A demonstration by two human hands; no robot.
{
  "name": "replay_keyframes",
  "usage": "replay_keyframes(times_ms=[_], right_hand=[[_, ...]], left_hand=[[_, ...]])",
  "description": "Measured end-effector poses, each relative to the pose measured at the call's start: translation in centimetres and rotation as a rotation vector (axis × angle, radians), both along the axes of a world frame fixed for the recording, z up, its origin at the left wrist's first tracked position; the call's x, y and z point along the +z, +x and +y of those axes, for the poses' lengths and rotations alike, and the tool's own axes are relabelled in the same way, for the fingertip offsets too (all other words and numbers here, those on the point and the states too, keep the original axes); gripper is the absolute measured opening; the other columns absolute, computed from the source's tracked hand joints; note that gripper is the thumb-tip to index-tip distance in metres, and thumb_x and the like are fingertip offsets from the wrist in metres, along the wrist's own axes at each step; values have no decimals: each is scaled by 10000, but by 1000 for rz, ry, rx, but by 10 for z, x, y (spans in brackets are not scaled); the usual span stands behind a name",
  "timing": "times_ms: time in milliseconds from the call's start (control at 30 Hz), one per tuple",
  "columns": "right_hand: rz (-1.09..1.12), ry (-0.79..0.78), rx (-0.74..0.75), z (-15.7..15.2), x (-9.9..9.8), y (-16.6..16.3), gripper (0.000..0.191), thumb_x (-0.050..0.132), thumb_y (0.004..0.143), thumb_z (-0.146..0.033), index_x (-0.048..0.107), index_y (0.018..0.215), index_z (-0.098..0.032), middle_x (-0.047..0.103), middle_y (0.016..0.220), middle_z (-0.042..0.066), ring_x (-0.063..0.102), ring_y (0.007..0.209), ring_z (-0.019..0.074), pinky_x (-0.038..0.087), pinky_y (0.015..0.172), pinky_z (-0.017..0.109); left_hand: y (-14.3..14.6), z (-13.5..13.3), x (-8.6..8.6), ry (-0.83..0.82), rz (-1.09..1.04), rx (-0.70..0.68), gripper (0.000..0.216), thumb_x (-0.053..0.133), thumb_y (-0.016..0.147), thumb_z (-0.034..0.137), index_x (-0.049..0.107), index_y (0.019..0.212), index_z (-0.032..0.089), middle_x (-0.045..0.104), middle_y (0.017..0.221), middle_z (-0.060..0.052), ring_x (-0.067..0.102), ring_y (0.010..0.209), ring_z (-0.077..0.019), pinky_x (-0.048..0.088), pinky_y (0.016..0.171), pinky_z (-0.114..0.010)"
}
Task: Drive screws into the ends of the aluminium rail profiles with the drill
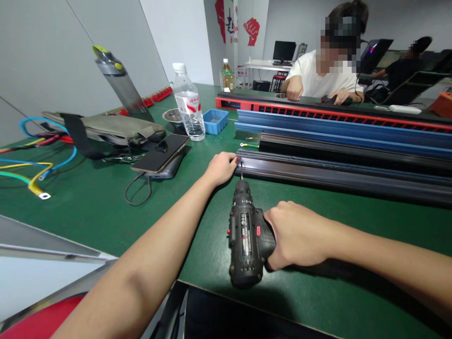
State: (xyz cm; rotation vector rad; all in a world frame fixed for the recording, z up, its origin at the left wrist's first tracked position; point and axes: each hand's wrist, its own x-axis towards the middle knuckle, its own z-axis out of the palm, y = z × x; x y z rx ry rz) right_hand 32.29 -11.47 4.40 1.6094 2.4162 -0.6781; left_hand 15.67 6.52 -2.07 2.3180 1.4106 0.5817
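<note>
My right hand (296,233) is wrapped round the grip of a black cordless drill (245,235), which lies on its side and points away from me. Its thin bit (242,172) meets the left end of a long dark metal rail (318,176), where a small light glow shows. My left hand (222,168) is closed at that same rail end, thumb and finger pressed against it beside the bit tip. Whether a screw sits at the tip is too small to tell. A green-yellow wire with a ring terminal (249,145) lies just behind the rail.
Behind are another black rail (346,146), a blue rail (332,127) and a red slotted strip (318,110). On the left are a phone (162,153), water bottle (190,106), blue tray (215,122), bag (106,127) and cables (35,188). Across the green table (123,221) sits a person (325,61).
</note>
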Motion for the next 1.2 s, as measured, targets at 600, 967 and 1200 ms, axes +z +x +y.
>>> replay_keyframes(times_ms=[600, 967, 1200], right_hand=[[4, -2, 4, 1, 0, 0, 316, 713, 538, -496, 650, 660, -210, 624, 581, 15, 521, 498, 153, 321, 464, 258], [7, 16, 16, 1, -1, 1, 317, 709, 538, -498, 638, 648, -209, 619, 574, 22, 520, 498, 151, 307, 462, 251], [13, 11, 11, 1, -1, 0, 320, 712, 534, -499, 640, 647, -208, 615, 574, 14, 508, 491, 147, 314, 461, 256]], left_hand=[[0, -2, 1, -9, -11, 4, 364, 439, 934, 331, 684, 748, 136, 628, 691, -60, 488, 631, -166, 305, 609, -261], [1, -1, 1, -22, -51, 4, 349, 455, 910, 325, 674, 707, 144, 600, 642, -48, 474, 606, -165, 321, 625, -265], [0, -1, 1, -10, -12, -2, 353, 443, 920, 326, 686, 744, 140, 628, 690, -60, 492, 630, -168, 313, 608, -260]])
